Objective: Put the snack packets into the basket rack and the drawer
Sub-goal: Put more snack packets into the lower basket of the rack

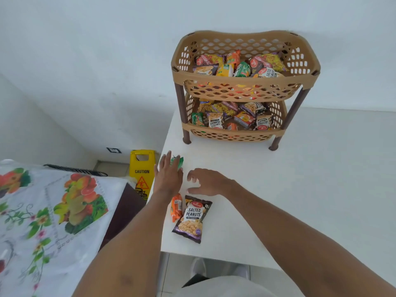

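Observation:
A tan two-tier basket rack [244, 81] stands at the back of the white table [310, 189], both tiers filled with several snack packets. Near the table's front left lie a Salted Peanuts packet [191, 219] and, touching its left side, an orange packet [176, 207]. A green packet [178, 162] lies farther back by the table's left edge. My left hand [168, 175] is flat with fingers spread, its fingertips over the green packet; I cannot tell whether it touches it. My right hand [206, 182] hovers beside it, fingers curled and apart, empty. No drawer is in view.
A yellow caution sign [141, 170] stands on the floor left of the table. A surface covered with a fruit-print cloth [53, 221] is at lower left. White walls are behind. My shoes [218, 270] show below the table's front edge.

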Available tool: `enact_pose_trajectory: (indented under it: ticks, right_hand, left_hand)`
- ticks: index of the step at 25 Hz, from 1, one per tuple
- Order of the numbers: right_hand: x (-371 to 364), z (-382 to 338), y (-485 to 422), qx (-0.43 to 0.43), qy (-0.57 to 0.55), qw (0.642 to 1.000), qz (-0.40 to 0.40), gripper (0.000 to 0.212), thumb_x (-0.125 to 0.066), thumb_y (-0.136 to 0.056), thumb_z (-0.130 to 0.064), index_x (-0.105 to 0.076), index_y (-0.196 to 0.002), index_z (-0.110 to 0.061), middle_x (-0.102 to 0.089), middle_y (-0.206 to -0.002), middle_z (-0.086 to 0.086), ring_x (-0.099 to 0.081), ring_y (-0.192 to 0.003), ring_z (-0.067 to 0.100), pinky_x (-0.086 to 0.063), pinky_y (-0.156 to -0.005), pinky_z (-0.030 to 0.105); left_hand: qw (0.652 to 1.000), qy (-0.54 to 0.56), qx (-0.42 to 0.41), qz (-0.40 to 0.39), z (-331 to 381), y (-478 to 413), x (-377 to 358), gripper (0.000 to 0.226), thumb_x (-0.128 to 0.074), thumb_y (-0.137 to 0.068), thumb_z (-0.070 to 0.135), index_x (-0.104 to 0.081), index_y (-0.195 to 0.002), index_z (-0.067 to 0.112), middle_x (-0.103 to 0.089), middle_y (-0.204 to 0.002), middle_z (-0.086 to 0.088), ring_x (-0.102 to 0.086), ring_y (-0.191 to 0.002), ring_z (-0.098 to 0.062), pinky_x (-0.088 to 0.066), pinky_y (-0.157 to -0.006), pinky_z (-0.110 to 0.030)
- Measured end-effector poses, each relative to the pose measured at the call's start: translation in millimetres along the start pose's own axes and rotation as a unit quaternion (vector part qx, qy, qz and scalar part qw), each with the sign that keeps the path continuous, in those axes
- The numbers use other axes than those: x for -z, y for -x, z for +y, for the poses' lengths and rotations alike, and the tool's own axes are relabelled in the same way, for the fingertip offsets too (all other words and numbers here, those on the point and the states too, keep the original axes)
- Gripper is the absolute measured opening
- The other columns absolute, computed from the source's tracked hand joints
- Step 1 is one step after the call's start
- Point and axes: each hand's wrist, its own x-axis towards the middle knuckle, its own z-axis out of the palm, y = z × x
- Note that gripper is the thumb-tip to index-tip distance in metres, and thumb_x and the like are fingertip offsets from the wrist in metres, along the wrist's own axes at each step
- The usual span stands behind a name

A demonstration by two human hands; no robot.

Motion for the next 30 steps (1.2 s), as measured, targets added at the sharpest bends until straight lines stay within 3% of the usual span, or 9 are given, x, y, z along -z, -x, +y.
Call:
enact_pose_trajectory:
  ticks: [2, 4, 10, 14, 19, 30]
  right_hand:
    - [-18, -12, -5, 0.008, 0.048, 0.998, -0.042, 0.084, -0.074, -0.078, -0.073, -0.046, -0.143, -0.027, -0.053, -0.138, 0.000, -0.053, -0.122, 0.020, -0.045, -0.099, 0.040]
    - [-36, -16, -7, 0.030, 0.113, 0.991, -0.062, 0.098, -0.079, -0.071, -0.074, -0.041, -0.148, -0.027, -0.050, -0.140, 0.003, -0.050, -0.126, 0.024, -0.045, -0.102, 0.044]
    - [-44, 5, 14, 0.016, 0.053, 0.998, -0.013, 0.080, -0.084, -0.079, -0.049, -0.046, -0.143, -0.021, -0.050, -0.132, 0.006, -0.053, -0.121, 0.027, -0.045, -0.087, 0.038]
    - [-24, 31, 36, -0.040, 0.028, 0.998, 0.030, 0.080, -0.082, -0.082, -0.047, -0.044, -0.146, -0.021, -0.048, -0.134, 0.006, -0.053, -0.121, 0.027, -0.047, -0.092, 0.040]
    - [-8, 62, 65, -0.113, -0.009, 0.990, 0.087, 0.080, -0.081, -0.085, -0.042, -0.040, -0.151, -0.021, -0.046, -0.142, 0.005, -0.051, -0.129, 0.027, -0.049, -0.097, 0.042]
    - [-16, 95, 110, -0.186, -0.017, 0.964, 0.190, 0.068, -0.073, -0.093, -0.043, -0.045, -0.149, -0.015, -0.049, -0.149, 0.006, -0.047, -0.138, 0.027, -0.036, -0.114, 0.042]
  left_hand:
    - [0.999, 0.028, 0.023, -0.031, -16, 11, -2, 0.059, -0.041, -0.109, 0.039, -0.023, -0.165, 0.034, -0.005, -0.176, -0.002, -0.004, -0.162, -0.031, -0.018, -0.127, -0.062]
    - [0.998, 0.051, 0.012, -0.045, -26, 23, -9, 0.061, -0.042, -0.109, 0.043, -0.020, -0.166, 0.037, -0.006, -0.176, -0.001, -0.007, -0.162, -0.031, -0.022, -0.126, -0.062]
    - [0.987, 0.159, -0.029, 0.026, -19, 50, -40, 0.058, -0.049, -0.108, 0.036, -0.033, -0.163, 0.030, -0.020, -0.173, -0.001, -0.016, -0.159, -0.026, -0.030, -0.126, -0.052]
    - [0.976, 0.212, 0.001, 0.036, 16, 48, -53, 0.057, -0.050, -0.107, 0.033, -0.035, -0.162, 0.029, -0.022, -0.172, 0.001, -0.017, -0.159, -0.025, -0.031, -0.126, -0.055]
    - [0.978, 0.205, -0.025, 0.021, 61, 40, -70, 0.058, -0.047, -0.107, 0.035, -0.032, -0.163, 0.029, -0.021, -0.172, -0.003, -0.016, -0.159, -0.027, -0.029, -0.127, -0.054]
    - [0.974, 0.214, -0.076, -0.009, 129, 40, -85, 0.052, -0.038, -0.110, 0.035, -0.034, -0.161, 0.030, -0.021, -0.173, -0.005, -0.015, -0.160, -0.029, -0.022, -0.129, -0.053]
